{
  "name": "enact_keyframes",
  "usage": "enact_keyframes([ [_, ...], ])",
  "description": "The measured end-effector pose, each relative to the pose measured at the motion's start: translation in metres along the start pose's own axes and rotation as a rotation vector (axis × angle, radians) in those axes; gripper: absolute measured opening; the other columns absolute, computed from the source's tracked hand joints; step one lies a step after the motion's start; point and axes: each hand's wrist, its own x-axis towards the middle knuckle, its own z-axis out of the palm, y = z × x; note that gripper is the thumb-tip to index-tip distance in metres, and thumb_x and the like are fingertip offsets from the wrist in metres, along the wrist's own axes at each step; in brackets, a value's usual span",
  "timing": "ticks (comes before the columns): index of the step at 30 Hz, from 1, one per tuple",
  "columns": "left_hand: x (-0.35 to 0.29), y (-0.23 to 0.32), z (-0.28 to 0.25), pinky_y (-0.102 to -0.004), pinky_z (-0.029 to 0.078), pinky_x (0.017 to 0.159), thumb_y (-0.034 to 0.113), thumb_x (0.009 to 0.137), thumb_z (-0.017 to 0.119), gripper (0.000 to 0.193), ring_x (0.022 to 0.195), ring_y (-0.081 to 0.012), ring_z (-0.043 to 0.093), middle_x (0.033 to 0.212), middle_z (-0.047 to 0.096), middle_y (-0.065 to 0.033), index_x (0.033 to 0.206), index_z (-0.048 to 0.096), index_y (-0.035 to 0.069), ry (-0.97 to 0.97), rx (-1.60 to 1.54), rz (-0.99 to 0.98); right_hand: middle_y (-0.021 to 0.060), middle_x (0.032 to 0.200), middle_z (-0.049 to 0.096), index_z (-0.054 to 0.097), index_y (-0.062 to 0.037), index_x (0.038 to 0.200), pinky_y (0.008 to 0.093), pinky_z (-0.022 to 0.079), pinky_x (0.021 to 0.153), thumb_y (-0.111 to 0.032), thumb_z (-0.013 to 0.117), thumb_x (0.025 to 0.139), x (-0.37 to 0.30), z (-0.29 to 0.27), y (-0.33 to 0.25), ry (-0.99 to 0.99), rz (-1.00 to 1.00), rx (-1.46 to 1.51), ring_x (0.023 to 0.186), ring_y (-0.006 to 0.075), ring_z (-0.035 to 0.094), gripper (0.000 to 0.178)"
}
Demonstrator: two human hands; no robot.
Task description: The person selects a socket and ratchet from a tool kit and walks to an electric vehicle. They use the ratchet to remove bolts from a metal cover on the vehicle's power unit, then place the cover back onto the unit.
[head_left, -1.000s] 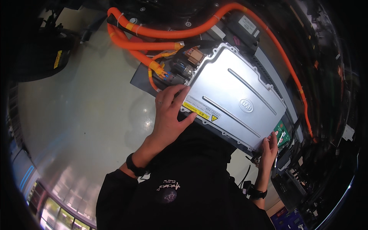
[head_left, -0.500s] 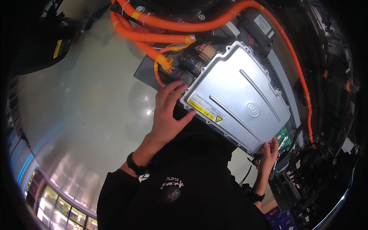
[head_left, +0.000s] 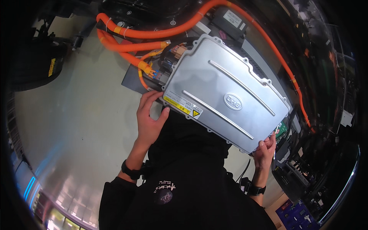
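Between my two hands is a silver metal cover [head_left: 214, 92] with raised ribs, an oval emblem and screw-hole tabs along its rim. A yellow-and-white warning label [head_left: 180, 105] lies along its near left edge. My left hand [head_left: 150, 119] holds the left corner, fingers on the far side and thumb at the near edge. At the near right corner, my right hand [head_left: 265, 151] grips the edge between thumb and fingers. Part of a green circuit board [head_left: 281, 130] shows beside that corner. The cover hides most of what lies below it.
Thick orange cables [head_left: 161, 32] loop behind the cover and run down its right side. Connectors [head_left: 168, 61] sit against its left edge. A black box with a white label [head_left: 230, 23] stands behind. A tire [head_left: 34, 65] is at far left; a purple-blue box [head_left: 295, 216] lies lower right.
The cover looks larger and closer, raised slightly in both hands. My view has shifted, so the cables and connectors appear farther left.
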Motion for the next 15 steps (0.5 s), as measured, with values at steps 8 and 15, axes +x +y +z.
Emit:
enact_keyframes([
  [8,-0.072,0.008,0.005,-0.0413,0.035,0.109,0.006,0.093,0.059,0.052,0.123,-0.0214,0.045,0.140,0.038,-0.0112,0.138,0.035,0.001,0.431,-0.284,-0.091,0.0117,0.105,0.070,0.033,0.0077,0.141,0.0253,0.051,0.084,0.001,0.073,0.079,-0.027,0.020,-0.022,-0.274,-0.019,0.156,0.094,0.0147,0.068,0.074],
  [15,-0.094,0.034,-0.036,-0.0462,0.037,0.111,0.024,0.097,0.062,0.052,0.136,-0.0281,0.039,0.147,0.038,-0.0107,0.139,0.036,0.006,-0.322,-1.261,-0.424,0.0152,0.121,0.064,0.026,0.0033,0.145,0.0290,0.052,0.089,0.006,0.070,0.081,-0.043,0.037,-0.009,-0.483,-0.036,0.221,0.099,0.0177,0.068,0.078],
])
